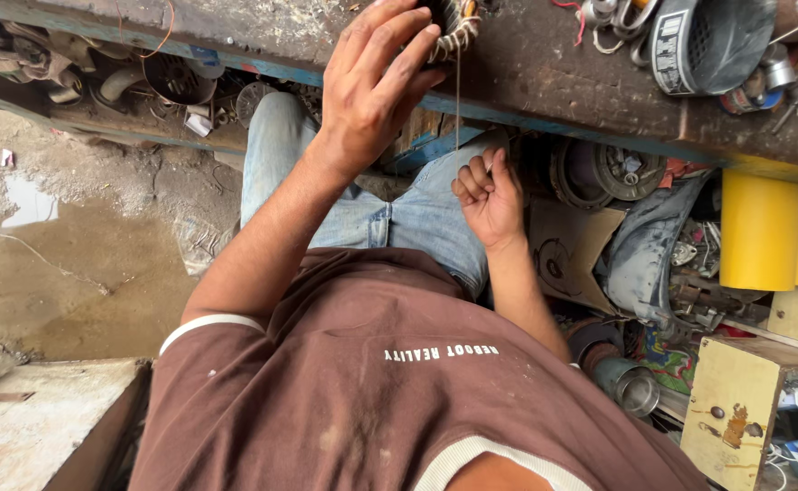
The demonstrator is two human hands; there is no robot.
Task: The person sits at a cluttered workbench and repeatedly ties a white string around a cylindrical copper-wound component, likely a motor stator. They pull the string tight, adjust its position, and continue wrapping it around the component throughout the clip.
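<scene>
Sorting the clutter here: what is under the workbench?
Under the workbench, round motor parts, cardboard and a yellow roll show. The person's legs and arms hide the middle stretch.

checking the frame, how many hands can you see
2. The left hand rests on the wound coil at the bench edge; the right hand is below it, pinching a thin wire.

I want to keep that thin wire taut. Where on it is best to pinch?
Probably low on the thin wire, coming from below, as the right hand pinches it now. It hangs straight from the wound coil, which the left hand covers on the bench.
</scene>
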